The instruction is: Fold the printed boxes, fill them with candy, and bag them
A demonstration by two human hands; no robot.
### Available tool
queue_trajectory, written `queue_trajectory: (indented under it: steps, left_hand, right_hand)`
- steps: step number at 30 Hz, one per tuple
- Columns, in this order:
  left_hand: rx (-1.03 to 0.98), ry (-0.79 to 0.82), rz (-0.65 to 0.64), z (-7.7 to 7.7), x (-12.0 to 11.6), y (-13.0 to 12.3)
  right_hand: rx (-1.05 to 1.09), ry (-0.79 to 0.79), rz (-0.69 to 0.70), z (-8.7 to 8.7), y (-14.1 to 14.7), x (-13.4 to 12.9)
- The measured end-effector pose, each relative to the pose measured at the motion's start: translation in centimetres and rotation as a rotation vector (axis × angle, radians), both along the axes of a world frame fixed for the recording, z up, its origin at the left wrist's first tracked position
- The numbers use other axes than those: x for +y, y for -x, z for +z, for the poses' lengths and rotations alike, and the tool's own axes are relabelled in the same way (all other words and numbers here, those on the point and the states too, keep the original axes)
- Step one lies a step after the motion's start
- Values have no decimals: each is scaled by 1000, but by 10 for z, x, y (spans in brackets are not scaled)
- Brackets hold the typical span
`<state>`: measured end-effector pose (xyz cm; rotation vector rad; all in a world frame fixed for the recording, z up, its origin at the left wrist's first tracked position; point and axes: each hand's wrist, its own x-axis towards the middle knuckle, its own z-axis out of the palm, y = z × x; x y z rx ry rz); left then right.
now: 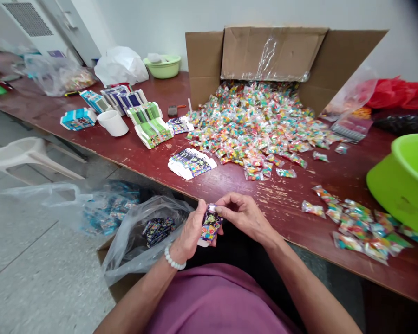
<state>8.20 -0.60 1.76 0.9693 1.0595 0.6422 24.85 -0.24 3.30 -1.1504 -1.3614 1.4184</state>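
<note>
A small dark purple candy box (211,226) with a colourful print is held at the table's front edge. My left hand (192,229) wraps round it from the left, its fingers partly hidden behind the box. The thumb and fingers of my right hand (242,214) pinch the box's top end. A white flap shows at its lower end. Just beyond lies a fanned stack of flat boxes (191,163) in the same dark print. Small clear packets of coloured candy (261,125) spill in a large heap from a cardboard carton (275,53).
Left of my lap, a plastic-lined carton (139,241) holds several dark filled boxes (159,230). Green flat boxes (149,123), a white cup (113,123) and blue boxes (78,119) stand further left. At right are a green basin (400,181) and loose candy packets (362,222). A white stool (31,155) stands on the floor.
</note>
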Motion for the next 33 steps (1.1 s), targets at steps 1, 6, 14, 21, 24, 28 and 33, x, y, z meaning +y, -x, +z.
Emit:
queue_trajectory:
  steps: [1, 6, 14, 21, 24, 28, 33]
  left_hand:
    - [34, -32, -18, 2, 0, 1]
    - [117, -99, -74, 7, 3, 5]
    - [-30, 41, -13, -5, 3, 4]
    - [-313, 259, 96, -9, 2, -7]
    - [-423, 255, 61, -7, 2, -7]
    - [-379, 275, -52, -17, -9, -1]
    - [-150, 192, -106, -45, -17, 30]
  right_hand:
    - [43, 33, -11, 1, 1, 0]
    - [120, 82, -82, 0, 8, 0]
    - [-68, -147, -74, 1, 7, -9]
    - [-305, -395, -92, -15, 5, -9]
    - [-444, -395, -203, -22, -23, 17]
    - [-898, -273, -647, -33, -74, 57]
    - [-1176, 41, -635, -49, -100, 76]
